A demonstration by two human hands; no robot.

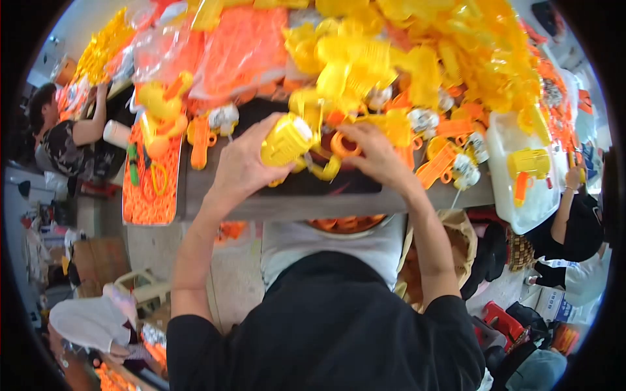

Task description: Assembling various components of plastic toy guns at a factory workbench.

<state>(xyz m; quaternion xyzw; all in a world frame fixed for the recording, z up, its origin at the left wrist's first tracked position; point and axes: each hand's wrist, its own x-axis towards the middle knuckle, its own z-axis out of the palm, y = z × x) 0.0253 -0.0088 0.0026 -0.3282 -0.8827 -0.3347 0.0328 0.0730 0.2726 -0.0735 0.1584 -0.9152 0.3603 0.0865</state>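
My left hand [244,161] is wrapped round a yellow plastic shell [287,140], lifted over the near part of the workbench. Further yellow plastic [326,168] juts out between my two hands, and whether it belongs to that shell I cannot tell. In my right hand [379,155] an orange ring [345,144] is gripped between thumb and fingers, close to the shell's right side. Beside my left hand lie an orange handle-shaped part [200,142] and a small white-and-silver part [223,120]. Orange frame pieces [438,164] and white parts with thin stems [465,171] lie right of my right hand.
A large heap of yellow shells [355,65] covers the far side, next to a clear bag of orange pieces [241,49]. An orange-filled tray [151,195] stands left, a white bin [521,163] right. Co-workers [75,133] sit on both sides.
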